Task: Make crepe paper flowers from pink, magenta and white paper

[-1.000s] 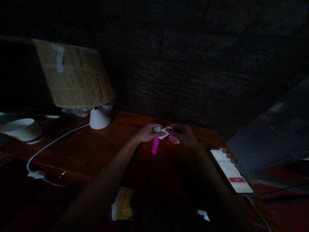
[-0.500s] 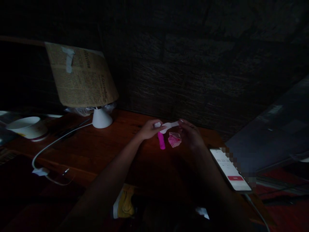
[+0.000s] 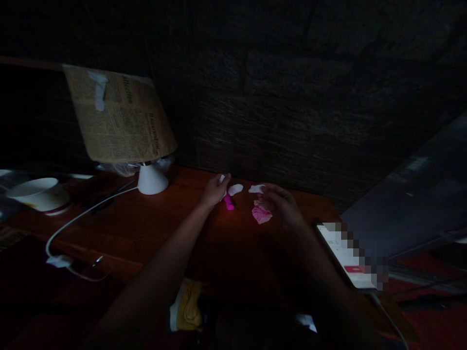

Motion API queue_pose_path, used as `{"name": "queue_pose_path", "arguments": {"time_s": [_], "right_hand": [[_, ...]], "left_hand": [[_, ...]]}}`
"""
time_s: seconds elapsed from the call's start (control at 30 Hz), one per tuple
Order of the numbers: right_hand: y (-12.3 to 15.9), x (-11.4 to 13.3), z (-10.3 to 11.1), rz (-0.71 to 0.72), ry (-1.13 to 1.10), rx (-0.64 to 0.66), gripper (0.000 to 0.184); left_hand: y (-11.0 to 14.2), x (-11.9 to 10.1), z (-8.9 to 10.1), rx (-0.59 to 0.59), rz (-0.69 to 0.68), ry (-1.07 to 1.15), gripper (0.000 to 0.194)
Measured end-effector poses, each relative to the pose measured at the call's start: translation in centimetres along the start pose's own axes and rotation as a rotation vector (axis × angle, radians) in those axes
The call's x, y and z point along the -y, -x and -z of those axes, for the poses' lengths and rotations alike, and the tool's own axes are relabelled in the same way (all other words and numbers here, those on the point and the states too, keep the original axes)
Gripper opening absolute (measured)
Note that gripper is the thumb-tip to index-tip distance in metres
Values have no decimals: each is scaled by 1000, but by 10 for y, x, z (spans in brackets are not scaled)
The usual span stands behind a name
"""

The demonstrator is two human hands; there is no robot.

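Observation:
My left hand (image 3: 214, 190) is closed round something white, a bit of which shows above the thumb. A magenta stick-shaped piece (image 3: 229, 202) pokes out below its fingers; how it is gripped is hidden. Just to the right, a flat white piece (image 3: 236, 189) lies near the fingertips, and I cannot tell whether it touches them. My right hand (image 3: 280, 200) pinches a small ragged white piece (image 3: 256, 188) between thumb and fingers. Under that piece, on the wooden table (image 3: 153, 223), sits a pink crumpled, rose-like shape (image 3: 261, 214).
A lamp (image 3: 152, 180) with a newsprint shade stands at the left, its white cord (image 3: 80, 207) running over the table edge. Further left is a paper bowl (image 3: 40, 194). A lit phone (image 3: 341, 253) lies at the right edge, with a dark brick wall (image 3: 262, 112) behind.
The white strip stretched between my hands is now in separate pieces. My left hand has shifted left with the magenta piece; my right hand has drawn slightly left and down.

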State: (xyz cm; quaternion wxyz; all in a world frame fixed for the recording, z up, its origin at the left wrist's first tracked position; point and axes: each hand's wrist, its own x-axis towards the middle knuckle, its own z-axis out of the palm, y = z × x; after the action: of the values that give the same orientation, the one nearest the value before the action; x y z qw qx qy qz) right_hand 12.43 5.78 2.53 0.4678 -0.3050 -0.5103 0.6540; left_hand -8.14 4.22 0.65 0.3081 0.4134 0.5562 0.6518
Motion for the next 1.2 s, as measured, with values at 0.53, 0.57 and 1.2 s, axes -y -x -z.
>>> {"name": "queue_pose_path", "arguments": {"time_s": [0.53, 0.57, 1.2], "right_hand": [[16, -30, -30, 586, 778, -146, 13], [16, -30, -30, 609, 786, -181, 15], [5, -19, -8, 309, 450, -157, 33]], "left_hand": [[24, -16, -25, 288, 266, 746, 3], [24, -15, -25, 287, 263, 745, 4], [30, 19, -31, 435, -395, -52, 46]]}}
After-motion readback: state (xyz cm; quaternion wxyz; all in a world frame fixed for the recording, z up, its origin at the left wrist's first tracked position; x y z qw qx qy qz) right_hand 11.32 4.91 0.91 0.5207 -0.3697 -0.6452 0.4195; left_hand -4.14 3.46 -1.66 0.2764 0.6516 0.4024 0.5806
